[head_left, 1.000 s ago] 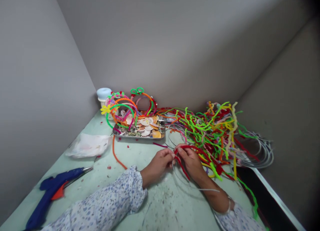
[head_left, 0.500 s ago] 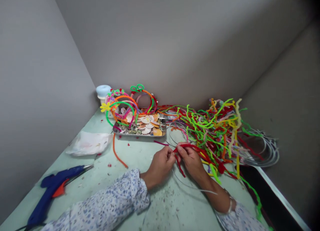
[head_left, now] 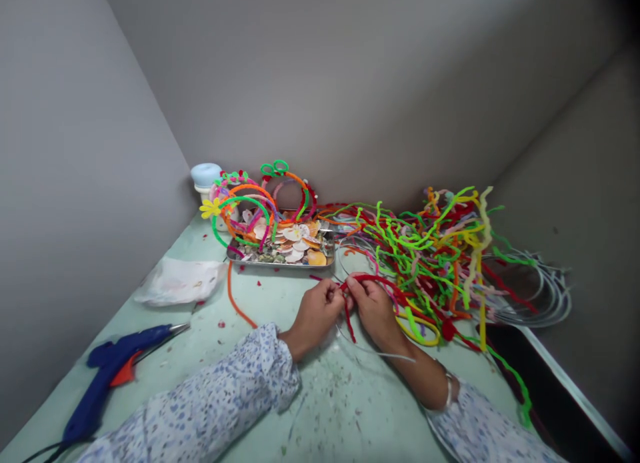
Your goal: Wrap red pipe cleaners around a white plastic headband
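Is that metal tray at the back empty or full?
Full, or nearly: shells cover most of the metal tray, heaped in the middle, with colourful fuzzy hoops standing at its left.

Red tail [head_left: 349, 321] steeper, wire tip [head_left: 410, 359] shifted left

Head-height view (just one); facing forward, down; hands near.

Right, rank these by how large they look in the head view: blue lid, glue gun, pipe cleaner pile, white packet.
1. Pipe cleaner pile
2. Glue gun
3. White packet
4. Blue lid
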The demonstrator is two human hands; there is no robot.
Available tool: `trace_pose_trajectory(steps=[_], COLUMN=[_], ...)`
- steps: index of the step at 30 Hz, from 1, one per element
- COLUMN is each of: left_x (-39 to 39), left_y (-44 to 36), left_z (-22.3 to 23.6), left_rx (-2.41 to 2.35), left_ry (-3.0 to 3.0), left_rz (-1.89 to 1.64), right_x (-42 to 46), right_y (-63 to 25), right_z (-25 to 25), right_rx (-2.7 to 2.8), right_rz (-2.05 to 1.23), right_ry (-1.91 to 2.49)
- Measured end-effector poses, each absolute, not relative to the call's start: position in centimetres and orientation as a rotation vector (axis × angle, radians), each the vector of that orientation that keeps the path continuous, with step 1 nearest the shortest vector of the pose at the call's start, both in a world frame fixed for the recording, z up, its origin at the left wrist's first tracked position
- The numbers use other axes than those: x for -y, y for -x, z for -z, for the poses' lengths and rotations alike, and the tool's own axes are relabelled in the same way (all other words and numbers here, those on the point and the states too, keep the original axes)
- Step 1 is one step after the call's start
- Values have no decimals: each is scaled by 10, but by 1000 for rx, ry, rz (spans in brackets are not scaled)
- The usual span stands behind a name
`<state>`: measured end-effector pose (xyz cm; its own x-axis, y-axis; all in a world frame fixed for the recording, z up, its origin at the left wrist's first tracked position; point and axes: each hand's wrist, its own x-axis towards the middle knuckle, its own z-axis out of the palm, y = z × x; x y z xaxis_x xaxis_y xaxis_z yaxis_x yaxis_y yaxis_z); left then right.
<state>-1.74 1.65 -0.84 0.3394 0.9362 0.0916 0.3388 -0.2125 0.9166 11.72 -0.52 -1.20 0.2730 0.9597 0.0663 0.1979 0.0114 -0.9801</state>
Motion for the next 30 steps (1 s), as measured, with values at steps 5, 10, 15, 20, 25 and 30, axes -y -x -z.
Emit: trace_pose_trajectory(steps=[5,10,15,20,25,30], left_x=[-16,-15,-15,-14,-13,-14], left_y=[17,17,17,17,16,17], left_z=[8,8,9,9,10,9], left_rx=[-1090,-1079,-1066,-1164,-1235,-1260], left_ry=[-1714,-1740,-1751,-1739,-1775,-1869], left_rz=[-850,-824,-831,-840,-857,-824], right_x=[7,10,11,12,12,14], right_y=[-119,-122,-122,-120,-117,-115], right_z=[13,14,13,12,7,4], right_rx=[1159,1159,1169,1171,1128,1107], right_rz=[-864,-863,-853,-856,-869,-889], right_ry=[1452,1460,1472,1472,1436,1446])
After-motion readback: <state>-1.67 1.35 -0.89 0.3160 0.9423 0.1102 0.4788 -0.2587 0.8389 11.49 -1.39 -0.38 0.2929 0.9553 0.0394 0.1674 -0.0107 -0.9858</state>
